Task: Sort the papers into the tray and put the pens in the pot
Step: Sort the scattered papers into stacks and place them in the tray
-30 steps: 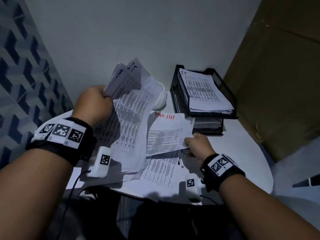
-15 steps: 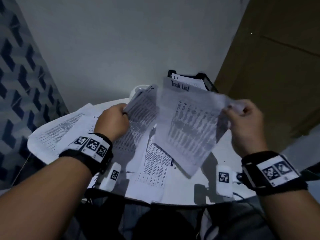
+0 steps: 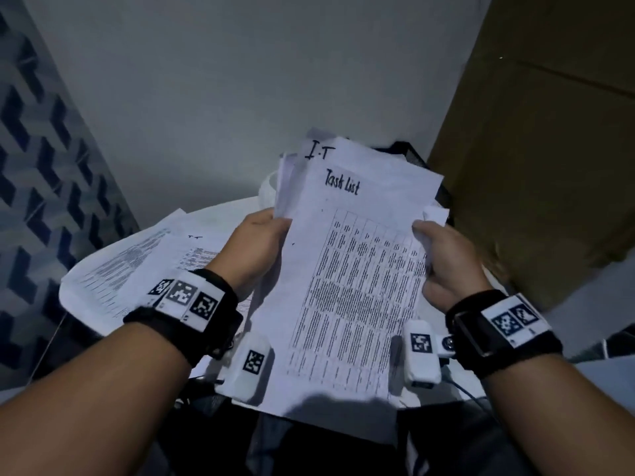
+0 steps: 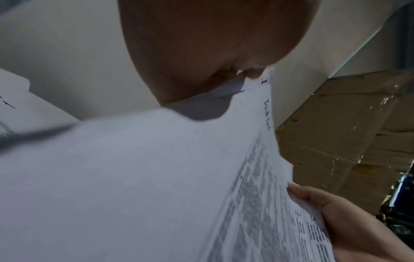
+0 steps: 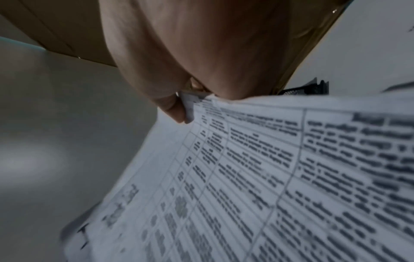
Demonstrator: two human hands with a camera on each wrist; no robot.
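Note:
A sheaf of printed papers (image 3: 350, 269) is held up over the white table, its front sheet headed "Task List" and a sheet behind marked "I.T". My left hand (image 3: 256, 249) grips the sheaf's left edge and my right hand (image 3: 443, 259) grips the right edge. The left wrist view shows the papers (image 4: 156, 177) edge-on with my right hand's fingers (image 4: 331, 203) at the far side. The right wrist view shows the printed table on the sheet (image 5: 268, 177) pinched under my thumb. The black mesh tray (image 3: 415, 156) is mostly hidden behind the sheaf. No pens show.
More loose sheets (image 3: 137, 269) lie spread over the left of the round white table (image 3: 220, 214). A white pot (image 3: 268, 190) peeks out behind the sheaf. A large cardboard box (image 3: 536, 149) stands at the right, a patterned wall at the left.
My right hand lifted the "Task List" sheet off the table and brought it left against the sheets in my left hand. Both hands now hold one sheaf, in front of the tray.

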